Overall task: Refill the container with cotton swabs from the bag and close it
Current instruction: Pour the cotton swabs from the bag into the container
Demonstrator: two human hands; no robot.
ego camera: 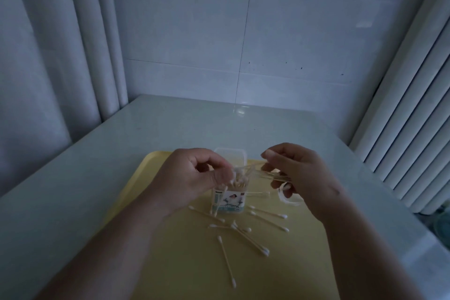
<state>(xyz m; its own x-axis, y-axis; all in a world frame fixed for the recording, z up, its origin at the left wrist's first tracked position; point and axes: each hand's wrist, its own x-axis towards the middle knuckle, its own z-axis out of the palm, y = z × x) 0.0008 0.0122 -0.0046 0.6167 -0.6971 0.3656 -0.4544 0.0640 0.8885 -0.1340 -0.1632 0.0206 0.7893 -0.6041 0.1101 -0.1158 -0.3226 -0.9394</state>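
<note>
A small clear container (230, 198) with a printed label stands upright on the yellow tray (155, 238), its hinged lid (231, 154) open at the back and swab sticks showing inside. My left hand (194, 178) is at its top left, fingertips pinching swabs at the opening. My right hand (297, 173) is just right of it and pinches a few cotton swabs (270, 175) that point toward the opening. Several loose swabs (243, 231) lie scattered on the tray in front of the container. The bag is hard to make out; a clear plastic piece (291, 198) lies under my right hand.
The tray sits on a pale glossy table (73, 190). A tiled wall (243, 44) rises behind it. Curtains hang at the left (48, 56), and a ribbed white panel (414, 129) stands at the right.
</note>
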